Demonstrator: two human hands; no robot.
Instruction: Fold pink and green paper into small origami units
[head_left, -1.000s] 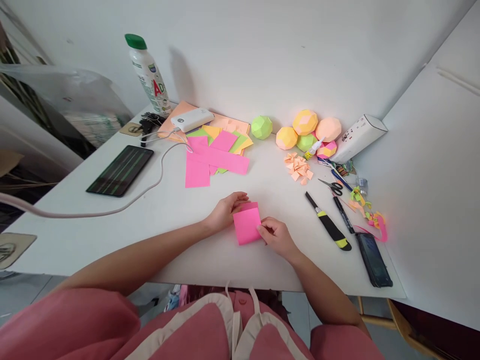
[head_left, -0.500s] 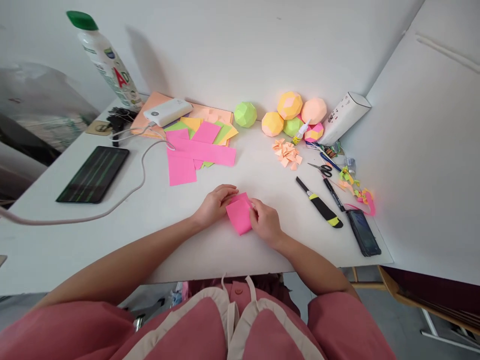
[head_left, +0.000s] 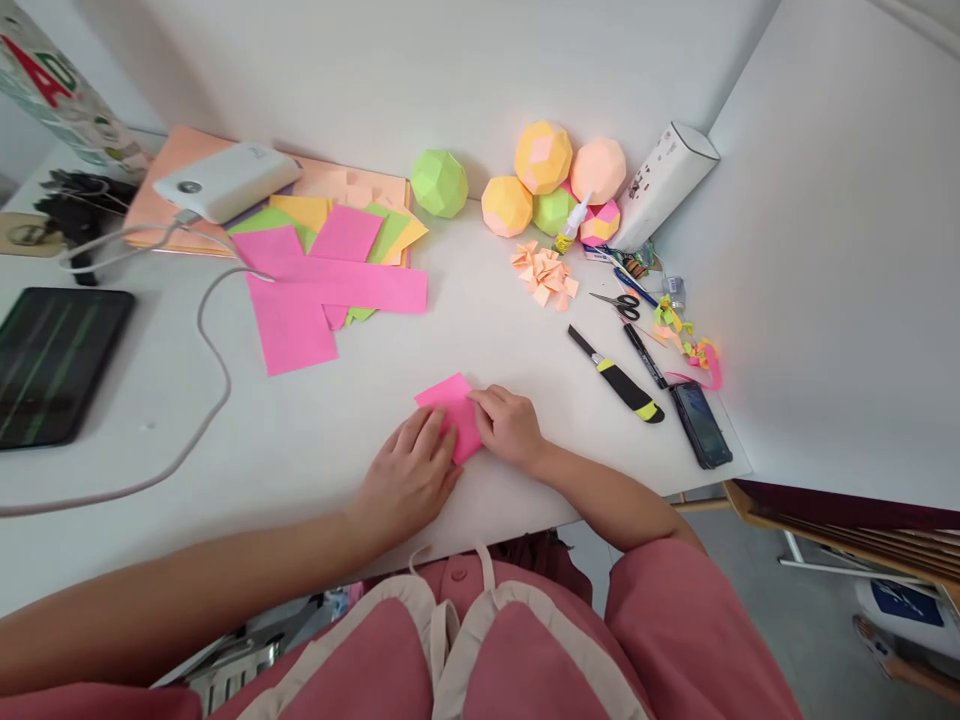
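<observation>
Fingers [head_left: 429, 432] of the left hand [head_left: 401, 487] are lying extended, ungripping, across a pink paper square [head_left: 462, 410] near the white table's [head_left: 480, 335] front edge, while the right hand [head_left: 511, 428] is pinching its right side. Farther right, a cutter knife [head_left: 621, 390] is resting; beyond, peach scraps [head_left: 545, 276] are sitting before faceted paper balls [head_left: 544, 158].

Pink square [head_left: 461, 412], near front edge: smooth matt paper. Surface [head_left: 315, 430]: smooth. Faceted balls [head_left: 544, 158], back edge: matt paper. Power bank [head_left: 229, 182], back edge: smooth, plastic-looking. Phone [head_left: 702, 424], front right corner: glossy screen. Scissors [head_left: 618, 301], toward right edge: metal blades.
</observation>
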